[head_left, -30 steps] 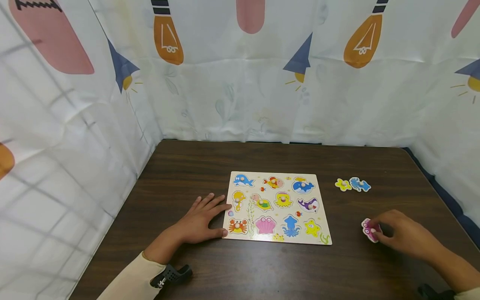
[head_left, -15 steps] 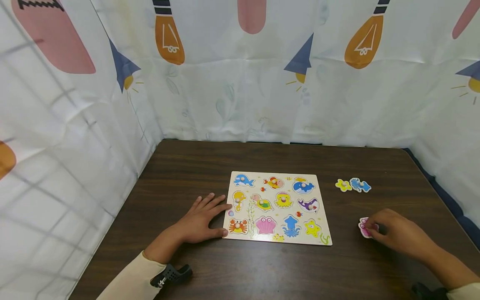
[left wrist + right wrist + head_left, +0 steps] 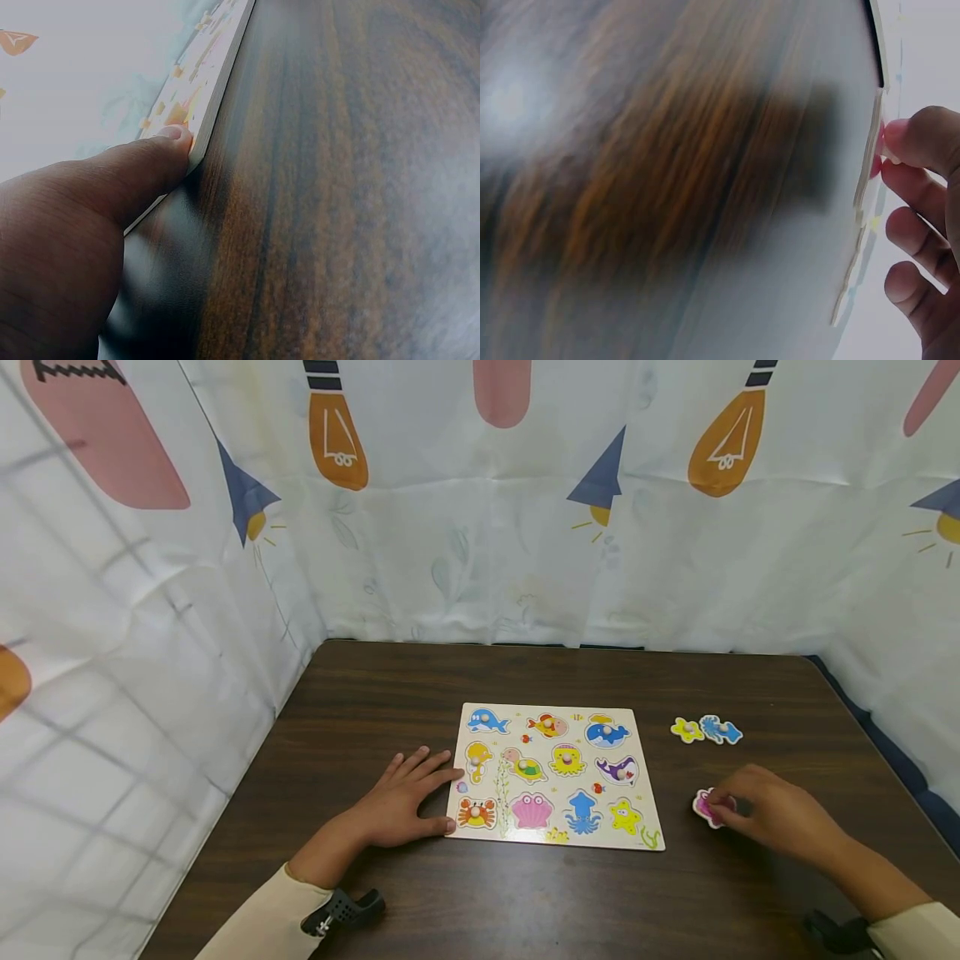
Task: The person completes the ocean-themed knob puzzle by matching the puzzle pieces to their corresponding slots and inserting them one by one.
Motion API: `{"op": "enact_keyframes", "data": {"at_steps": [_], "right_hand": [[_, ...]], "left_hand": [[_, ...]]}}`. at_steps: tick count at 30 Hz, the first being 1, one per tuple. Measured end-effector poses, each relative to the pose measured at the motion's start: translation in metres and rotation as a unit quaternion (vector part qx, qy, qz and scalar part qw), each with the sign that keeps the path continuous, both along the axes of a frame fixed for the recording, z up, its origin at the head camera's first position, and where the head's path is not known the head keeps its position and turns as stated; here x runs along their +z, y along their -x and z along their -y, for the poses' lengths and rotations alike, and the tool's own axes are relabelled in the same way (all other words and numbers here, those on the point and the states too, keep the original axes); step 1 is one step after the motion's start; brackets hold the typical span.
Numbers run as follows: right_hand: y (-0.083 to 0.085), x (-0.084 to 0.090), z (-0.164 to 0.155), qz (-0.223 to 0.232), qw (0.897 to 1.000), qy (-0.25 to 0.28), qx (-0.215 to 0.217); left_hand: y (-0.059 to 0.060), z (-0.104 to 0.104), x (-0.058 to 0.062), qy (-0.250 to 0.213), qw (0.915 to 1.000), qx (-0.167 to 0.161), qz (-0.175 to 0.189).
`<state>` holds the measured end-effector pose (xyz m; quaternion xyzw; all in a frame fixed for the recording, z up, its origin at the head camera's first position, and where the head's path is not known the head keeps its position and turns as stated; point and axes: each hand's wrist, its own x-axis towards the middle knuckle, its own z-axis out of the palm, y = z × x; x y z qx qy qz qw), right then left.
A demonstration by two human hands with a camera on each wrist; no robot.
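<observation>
My right hand (image 3: pixel 776 817) has slid the pink piece (image 3: pixel 707 807), pinched in its fingers, nearer the flat wooden puzzle board (image 3: pixel 553 774). My left hand (image 3: pixel 401 800) stays open on the dark grained bench (image 3: pixel 390 693), touching the board's edge.

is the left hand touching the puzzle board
Touching: the left wrist view shows the left hand with its thumb tip pressed against the puzzle board edge.

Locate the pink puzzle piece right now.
In the head view, the pink puzzle piece is pinched in the right hand, right of the wooden sea-animal puzzle board and nearer the person than the loose yellow and blue pieces.
</observation>
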<state>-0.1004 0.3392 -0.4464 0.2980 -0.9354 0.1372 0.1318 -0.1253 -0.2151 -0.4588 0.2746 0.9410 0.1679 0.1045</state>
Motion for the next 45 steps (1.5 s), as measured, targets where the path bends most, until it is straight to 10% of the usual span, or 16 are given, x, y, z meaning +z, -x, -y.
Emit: {"op": "enact_keyframes", "data": {"at_steps": [45], "right_hand": [[0.025,0.015,0.097,0.065,0.997,-0.010,0.044]], "left_hand": [[0.000,0.000,0.001,-0.002,0.9999,0.002,0.011]]}}
